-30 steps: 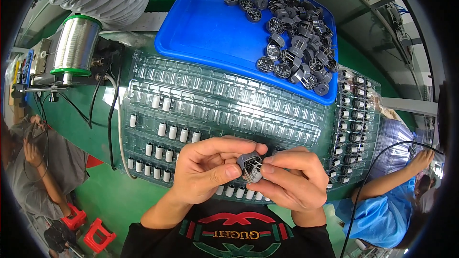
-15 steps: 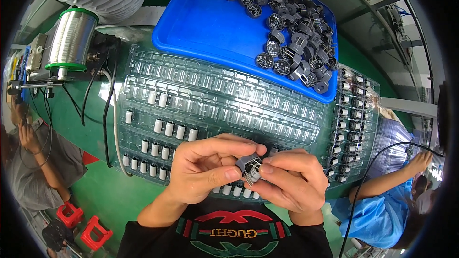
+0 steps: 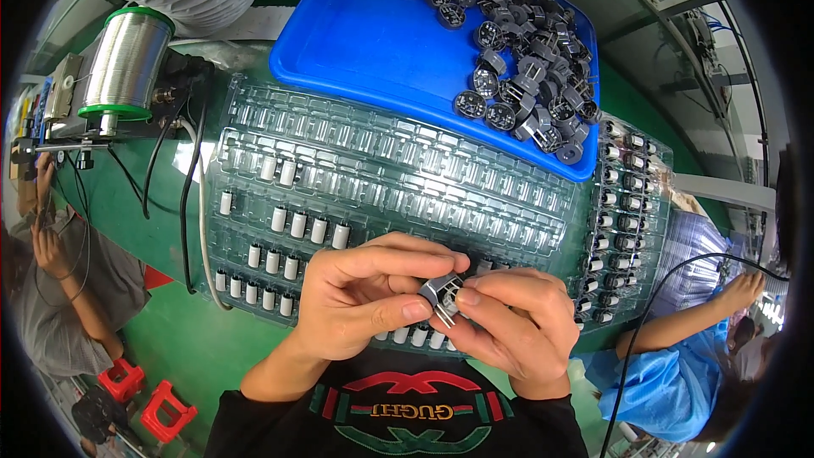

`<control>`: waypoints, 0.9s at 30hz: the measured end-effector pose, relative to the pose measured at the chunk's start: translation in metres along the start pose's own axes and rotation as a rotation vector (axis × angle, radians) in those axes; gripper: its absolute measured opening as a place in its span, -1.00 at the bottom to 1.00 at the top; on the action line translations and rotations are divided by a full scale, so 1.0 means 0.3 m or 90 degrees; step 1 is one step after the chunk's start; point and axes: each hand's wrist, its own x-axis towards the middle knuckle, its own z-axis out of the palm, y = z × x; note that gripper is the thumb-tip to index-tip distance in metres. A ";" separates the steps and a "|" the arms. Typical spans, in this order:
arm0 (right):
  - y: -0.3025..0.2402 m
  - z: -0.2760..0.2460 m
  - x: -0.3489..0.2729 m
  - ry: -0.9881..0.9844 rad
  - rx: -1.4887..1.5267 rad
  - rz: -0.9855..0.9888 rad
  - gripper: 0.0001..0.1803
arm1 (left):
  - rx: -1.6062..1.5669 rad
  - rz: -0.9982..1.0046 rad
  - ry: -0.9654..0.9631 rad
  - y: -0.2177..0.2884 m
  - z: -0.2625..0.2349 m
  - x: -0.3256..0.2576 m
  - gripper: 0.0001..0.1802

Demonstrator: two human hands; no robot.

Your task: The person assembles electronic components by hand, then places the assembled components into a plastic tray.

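Observation:
Between the fingertips of my left hand (image 3: 360,293) is a dark grey round plug base (image 3: 433,288) with metal pins, tilted so its inner side faces right. My right hand (image 3: 521,318) is closed at that open side, its thumb and forefinger pinching a small whitish part (image 3: 450,298) against the pins. My fingers cover some of this part, so I cannot tell whether it is seated in the base. Under and around my hands are clear plastic trays (image 3: 398,157) with rows of slots, some bearing white cylinders with black ends (image 3: 319,231).
A blue bin (image 3: 365,34) at the back holds many grey plug bases (image 3: 530,76). Another filled tray (image 3: 629,203) stands at right. At left are a solder wire spool (image 3: 129,64) and cables (image 3: 191,203). Other people (image 3: 678,365) sit on both sides.
The plug base has turned slightly between my fingers, and less of the whitish part shows. Both hands stay almost in place. At the far left, another person's hand has moved up.

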 end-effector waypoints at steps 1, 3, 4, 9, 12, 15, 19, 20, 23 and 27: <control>0.000 0.000 0.000 -0.001 0.000 -0.004 -0.56 | -0.003 0.016 -0.029 -0.002 -0.004 0.001 -0.62; 0.001 0.001 0.000 -0.001 0.000 -0.007 -0.57 | 0.006 0.023 -0.027 -0.005 -0.006 0.000 -0.62; 0.004 0.002 -0.001 0.003 -0.011 -0.023 -0.58 | 0.014 0.031 -0.025 -0.006 -0.006 0.000 -0.62; -0.007 -0.003 -0.001 -0.004 -0.053 -0.040 -0.63 | 0.055 0.046 -0.014 -0.009 -0.004 0.000 -0.63; -0.014 0.000 0.001 0.002 -0.105 -0.041 -0.67 | 0.080 0.037 0.029 -0.003 0.020 0.001 -0.64; -0.014 0.009 0.001 0.012 -0.124 -0.052 -0.68 | 0.102 0.024 0.078 0.000 0.027 -0.004 -0.63; -0.014 0.012 -0.006 0.017 -0.141 -0.047 -0.68 | 0.140 0.046 0.079 -0.003 0.026 -0.004 -0.62; -0.014 0.011 -0.006 0.013 -0.148 -0.043 -0.68 | 0.139 0.043 0.077 -0.004 0.018 0.000 -0.62; -0.015 0.007 -0.005 0.003 -0.144 -0.037 -0.69 | 0.181 0.113 -0.021 -0.010 -0.002 0.006 -0.63; -0.009 -0.005 -0.009 0.010 -0.092 -0.034 -0.67 | 0.139 0.109 -0.025 -0.011 0.003 0.003 -0.63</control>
